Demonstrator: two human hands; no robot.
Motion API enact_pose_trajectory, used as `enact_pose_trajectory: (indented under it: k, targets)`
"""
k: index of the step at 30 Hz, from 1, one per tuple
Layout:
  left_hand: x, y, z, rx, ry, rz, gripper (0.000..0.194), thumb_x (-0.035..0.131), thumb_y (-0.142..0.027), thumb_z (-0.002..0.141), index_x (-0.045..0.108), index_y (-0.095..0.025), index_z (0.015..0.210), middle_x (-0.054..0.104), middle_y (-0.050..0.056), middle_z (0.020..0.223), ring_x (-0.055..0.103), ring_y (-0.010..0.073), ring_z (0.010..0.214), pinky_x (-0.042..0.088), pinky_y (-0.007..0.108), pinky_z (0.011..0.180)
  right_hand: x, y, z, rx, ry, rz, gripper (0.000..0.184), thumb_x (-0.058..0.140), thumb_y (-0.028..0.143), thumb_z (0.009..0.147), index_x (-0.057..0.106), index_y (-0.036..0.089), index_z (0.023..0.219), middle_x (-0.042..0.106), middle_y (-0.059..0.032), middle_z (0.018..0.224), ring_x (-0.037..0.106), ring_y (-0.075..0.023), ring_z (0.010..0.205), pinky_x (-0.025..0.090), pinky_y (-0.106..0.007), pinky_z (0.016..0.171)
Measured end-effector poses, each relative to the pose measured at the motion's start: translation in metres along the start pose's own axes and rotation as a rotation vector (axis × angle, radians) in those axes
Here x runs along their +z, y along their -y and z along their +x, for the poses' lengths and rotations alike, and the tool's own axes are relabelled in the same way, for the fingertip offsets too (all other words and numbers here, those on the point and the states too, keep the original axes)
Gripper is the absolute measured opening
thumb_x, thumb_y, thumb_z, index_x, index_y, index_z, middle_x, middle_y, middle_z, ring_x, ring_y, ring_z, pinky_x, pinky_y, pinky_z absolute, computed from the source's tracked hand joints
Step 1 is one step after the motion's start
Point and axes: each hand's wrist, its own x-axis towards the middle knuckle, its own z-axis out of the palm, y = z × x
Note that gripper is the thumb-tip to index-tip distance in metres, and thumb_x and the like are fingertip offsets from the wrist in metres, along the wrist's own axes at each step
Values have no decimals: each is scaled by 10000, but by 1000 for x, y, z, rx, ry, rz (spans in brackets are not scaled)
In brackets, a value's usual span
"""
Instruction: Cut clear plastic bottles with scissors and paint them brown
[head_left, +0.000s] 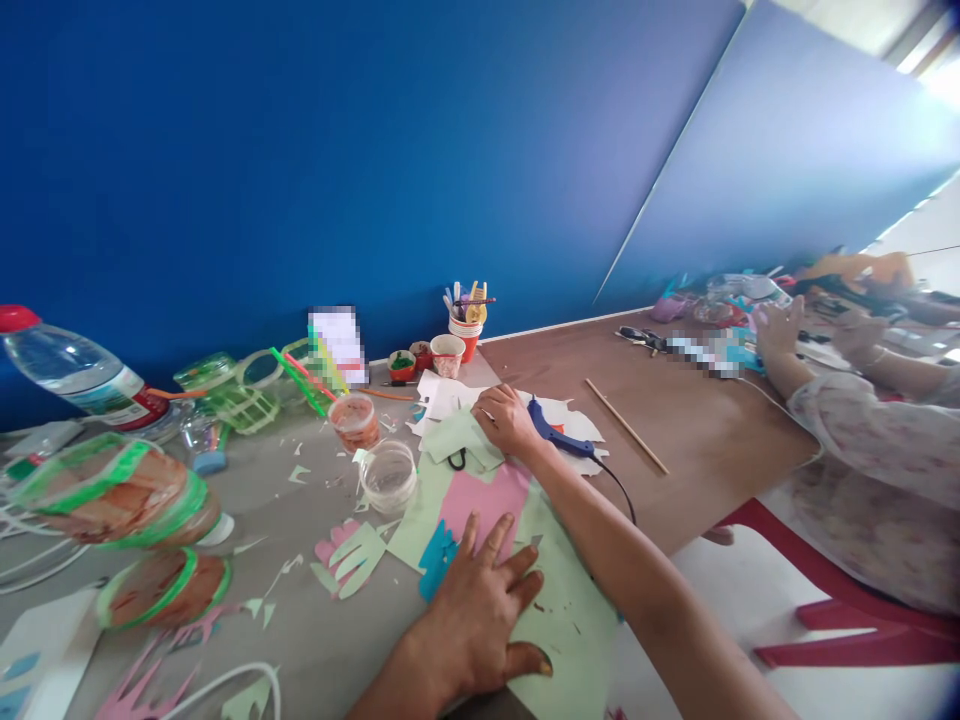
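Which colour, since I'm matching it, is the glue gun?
The glue gun is dark blue, best seen in the head view.

Matt paper, smooth plastic and bare wood
The flat pale-green paper sheet (pixel 574 625) and the pink paper piece (pixel 480 495) look matt; the curved blue glue gun (pixel 564 438) is smooth plastic, the slim tan stick (pixel 627 427) wood, the clear round jar (pixel 388 480) glossy plastic, the brown-and-grey table (pixel 712 440) dull.
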Motion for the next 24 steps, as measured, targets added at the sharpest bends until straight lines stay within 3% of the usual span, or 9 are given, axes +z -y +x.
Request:
enact_pose_trajectory:
  k: [8,12,15,20,24]
  targets:
    - [17,5,7,-47,-122,140,630,572,-539,823,476,-194,1341,479,68,1441,178,365,1429,96,659,1137,0,-9,4,-1,148,-103,256,504,271,927,689,162,786,671,-86,823,534,-222,889,371,-346,836]
    - [28,11,10,24,-227,186,338,601,-428,841,631,-221,1107,607,32,1304,325,348,1370,161,658,1119,-2,-9,9,21,245,-148,278,494,286,933,694,159,788,673,-92,835,530,-222,876,366,-348,835]
    - [30,12,10,63,-382,216,124,565,-285,874,665,-225,916,660,24,1202,427,288,1298,198,621,1121,-1,-8,12,26,267,-155,271,501,283,931,698,156,796,674,-95,832,534,-220,876,367,-346,843]
    - [13,18,4,-56,-767,257,147,522,-178,875,615,-189,989,658,80,1161,485,266,1219,283,588,1095,4,-4,13,26,286,-152,253,511,286,925,707,159,829,678,-94,861,550,-213,886,375,-339,843]
    - [0,27,-1,-167,-965,322,209,526,-81,852,565,-165,1040,634,125,1168,518,258,1174,379,549,1040,7,0,12,29,310,-153,205,542,278,903,709,162,877,682,-89,902,554,-214,931,375,-341,876]
